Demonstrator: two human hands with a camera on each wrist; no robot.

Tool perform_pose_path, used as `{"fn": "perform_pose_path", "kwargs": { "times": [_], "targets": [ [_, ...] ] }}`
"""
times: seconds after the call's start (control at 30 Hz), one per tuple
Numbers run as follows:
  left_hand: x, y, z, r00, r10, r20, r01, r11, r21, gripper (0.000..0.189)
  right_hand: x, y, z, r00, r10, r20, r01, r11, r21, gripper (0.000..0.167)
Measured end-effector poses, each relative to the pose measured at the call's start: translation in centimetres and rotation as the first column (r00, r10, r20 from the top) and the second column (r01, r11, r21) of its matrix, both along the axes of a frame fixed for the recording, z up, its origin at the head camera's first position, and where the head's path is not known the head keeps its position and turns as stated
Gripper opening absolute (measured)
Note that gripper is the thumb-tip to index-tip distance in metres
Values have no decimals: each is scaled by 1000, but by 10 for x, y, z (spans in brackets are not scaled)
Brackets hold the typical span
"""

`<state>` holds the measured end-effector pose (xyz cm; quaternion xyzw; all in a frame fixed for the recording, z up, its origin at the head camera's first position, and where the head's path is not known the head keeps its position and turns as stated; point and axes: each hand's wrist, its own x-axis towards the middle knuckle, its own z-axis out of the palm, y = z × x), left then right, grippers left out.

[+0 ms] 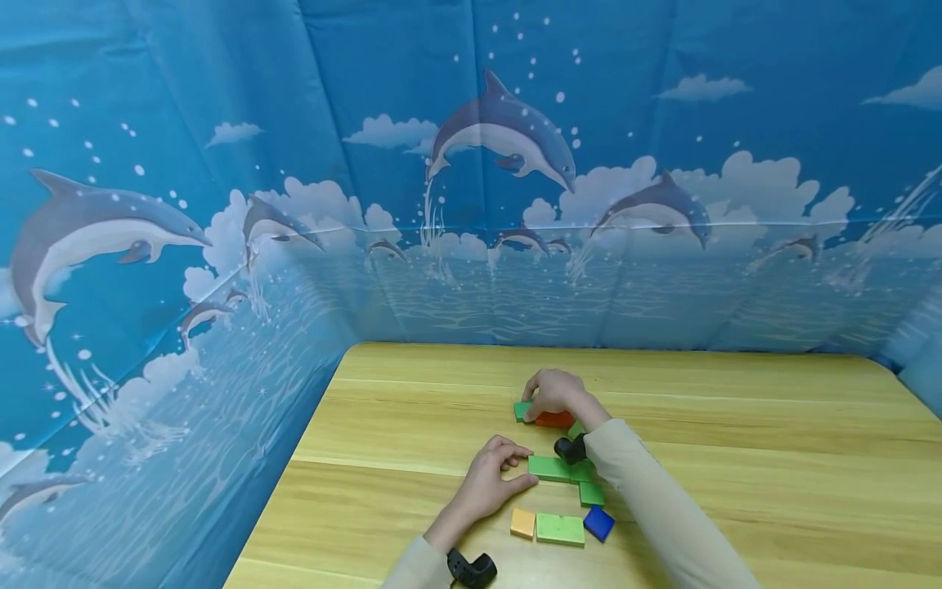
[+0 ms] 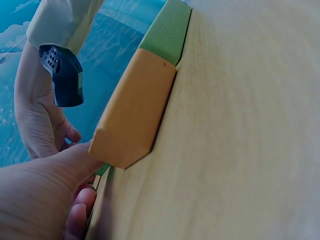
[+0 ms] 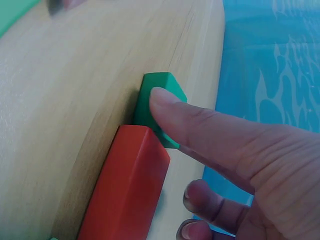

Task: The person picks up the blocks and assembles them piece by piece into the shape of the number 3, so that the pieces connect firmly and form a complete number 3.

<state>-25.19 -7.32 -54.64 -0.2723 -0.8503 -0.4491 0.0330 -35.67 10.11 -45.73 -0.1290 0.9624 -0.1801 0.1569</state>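
My right hand (image 1: 555, 391) pinches a small green block (image 3: 159, 82) between thumb and fingers, at the left end of a red block (image 3: 125, 185). In the right wrist view the two blocks stand end to end, and the thumb lies across the green one. Lower down, my left hand (image 1: 489, 481) has thumb and forefinger at the two long sides of a longer green block (image 1: 548, 468), gripping its left end. The orange block in front hides the left thumb tip in the left wrist view. Another green block (image 1: 591, 494) lies below the long one's right end.
Nearest me, an orange block (image 1: 522, 523), a light green block (image 1: 561, 529) and a tilted blue block (image 1: 598, 523) form a row. Part of a green block (image 1: 576, 429) shows beside the right wrist. A dolphin-printed cloth (image 1: 515, 286) hangs behind the wooden table (image 1: 773, 458).
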Motion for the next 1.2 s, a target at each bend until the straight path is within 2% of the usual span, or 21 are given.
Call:
{"fn": "perform_pose_path", "kwargs": {
  "times": [0.7,1.2],
  "targets": [
    [0,0,0,1000,10,3,-10,1000,1,33,1,1,3,999,35,41,-34,999,-18,24],
    [1,1,1,1000,14,5,-14,1000,-8,32,-1,3,-3,997,38,70,-35,999,-41,26]
  ]
}}
